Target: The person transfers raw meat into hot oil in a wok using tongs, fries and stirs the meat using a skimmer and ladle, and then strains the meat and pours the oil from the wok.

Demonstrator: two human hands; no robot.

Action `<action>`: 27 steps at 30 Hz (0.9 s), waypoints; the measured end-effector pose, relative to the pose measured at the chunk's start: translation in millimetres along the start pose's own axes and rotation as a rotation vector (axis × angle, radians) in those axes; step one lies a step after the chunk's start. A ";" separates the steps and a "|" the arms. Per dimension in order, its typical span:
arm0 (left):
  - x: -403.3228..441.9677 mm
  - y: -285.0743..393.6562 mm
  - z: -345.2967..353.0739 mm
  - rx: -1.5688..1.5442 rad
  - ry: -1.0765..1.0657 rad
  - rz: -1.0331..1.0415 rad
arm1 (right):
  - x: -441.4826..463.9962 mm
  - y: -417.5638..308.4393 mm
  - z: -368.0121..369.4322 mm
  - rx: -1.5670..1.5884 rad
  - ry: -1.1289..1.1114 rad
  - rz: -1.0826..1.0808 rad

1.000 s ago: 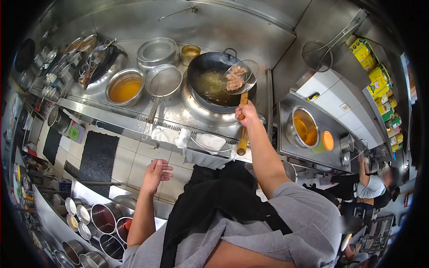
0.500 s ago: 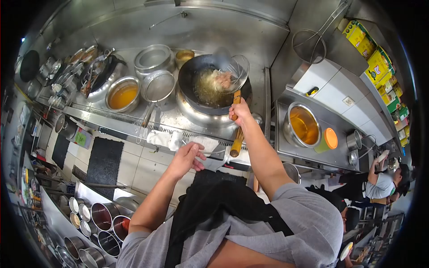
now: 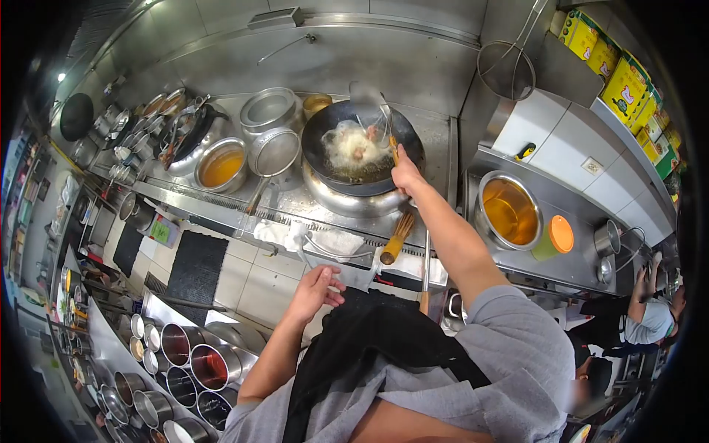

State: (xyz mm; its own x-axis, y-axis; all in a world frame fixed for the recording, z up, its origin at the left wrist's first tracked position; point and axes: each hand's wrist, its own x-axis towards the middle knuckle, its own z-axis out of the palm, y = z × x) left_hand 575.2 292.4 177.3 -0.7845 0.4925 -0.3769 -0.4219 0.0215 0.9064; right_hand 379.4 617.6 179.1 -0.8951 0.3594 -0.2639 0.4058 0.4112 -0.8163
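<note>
right hand clamped on strainer handle, left hand slack, fingers loosely apart; food seems mid-fry in wok, calling for steady control.

No text can be read: yellow boxes well beyond the right hand, off to its right, are printed too small and blurred to make out.

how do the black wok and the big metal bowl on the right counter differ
The wok is black; the metal bowl is silvery. The wok looks wider than the bowl. The wok holds pale, bubbling froth, while the bowl holds calm amber liquid. Both are round and open-topped.
</note>
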 end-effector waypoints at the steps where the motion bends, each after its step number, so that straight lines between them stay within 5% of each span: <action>1: -8.3 -3.2 -5.6 -0.002 0.039 0.006 | -8.4 -5.4 -1.8 -0.148 0.029 -0.054; 4: -28.1 -14.5 -22.6 -0.036 0.107 0.006 | 20.6 26.6 19.6 -0.573 0.159 -0.198; 5: -31.1 -22.5 -28.6 -0.038 0.132 0.005 | 13.8 10.8 14.3 -0.644 -0.013 -0.075; 10: -52.4 -51.0 -58.3 -0.040 0.161 -0.013 | -4.0 -51.9 1.2 -0.544 -0.129 -0.051; 13: -64.4 -83.7 -87.9 -0.062 0.252 -0.056 | 19.2 -3.9 30.1 -0.677 0.156 -0.337; 14: -64.8 -98.6 -100.3 -0.068 0.246 -0.057 | 18.1 -4.6 31.4 -0.685 0.158 -0.333; 16: -66.5 -127.7 -121.6 0.124 0.322 -0.176 | 17.6 -10.3 38.0 -0.702 -0.197 0.015; 19: -72.2 -167.1 -153.6 0.236 0.345 -0.270 | -25.7 -52.9 28.1 -0.599 -0.122 -0.074; 21: -81.9 -190.5 -163.8 0.304 0.365 -0.365 | 11.9 -4.6 45.2 -0.697 0.078 -0.275; 24: -82.4 -233.8 -181.2 0.348 0.328 -0.466 | 24.9 -5.4 40.6 -0.690 -0.137 -0.072; 27: -87.3 -251.6 -186.1 0.439 0.299 -0.485 | -22.7 -52.4 24.8 -0.542 -0.101 -0.103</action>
State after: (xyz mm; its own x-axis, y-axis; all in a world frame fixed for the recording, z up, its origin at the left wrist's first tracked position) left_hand 665.2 82.1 -53.4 -0.6728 0.0806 -0.7354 -0.5819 0.5562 0.5933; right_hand 373.9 567.1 215.1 -0.9377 0.2236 -0.2660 0.3282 0.8212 -0.4668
